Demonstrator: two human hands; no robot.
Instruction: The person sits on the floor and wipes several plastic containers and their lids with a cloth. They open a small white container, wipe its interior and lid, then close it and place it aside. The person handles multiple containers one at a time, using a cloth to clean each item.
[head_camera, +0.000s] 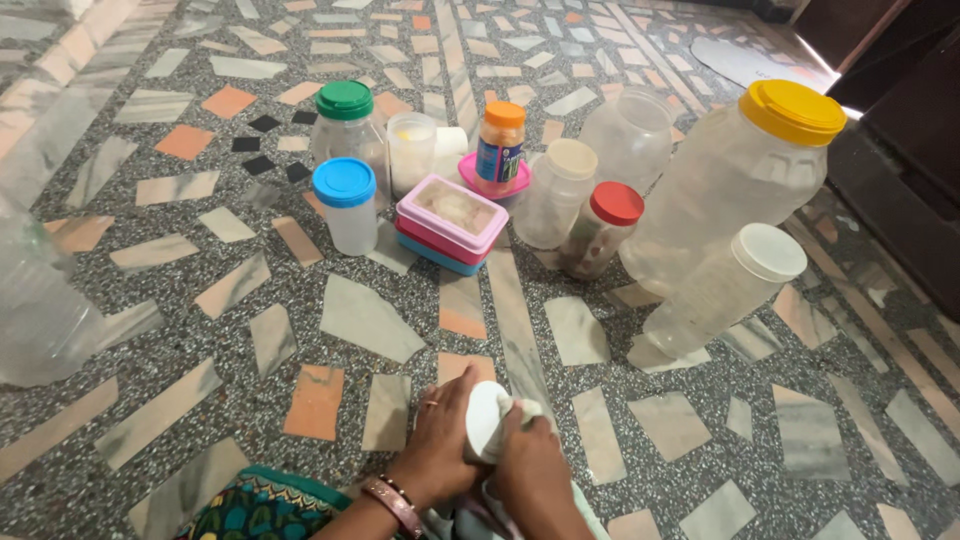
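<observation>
Down at the bottom edge, the left hand (440, 440) wraps around a small white plastic jar (487, 420), fingers curled on its side, a ring on one finger and a bangle at the wrist. The right hand (535, 470) closes on the same jar from the other side, pressing a pale cloth (530, 408) against it. The jar sits low between both hands, just above the speckled stone-chip floor (300, 320). Further out, a cluster of containers stands on the floor: a blue-lidded clear cup (345, 205), a green-lidded jar (346, 125), a pink-lidded rectangular box (450, 222), a red-lidded jar (600, 230), and a large yellow-lidded translucent jar (730, 185) with a white-lidded jar (725, 290) leaning beside it.
</observation>
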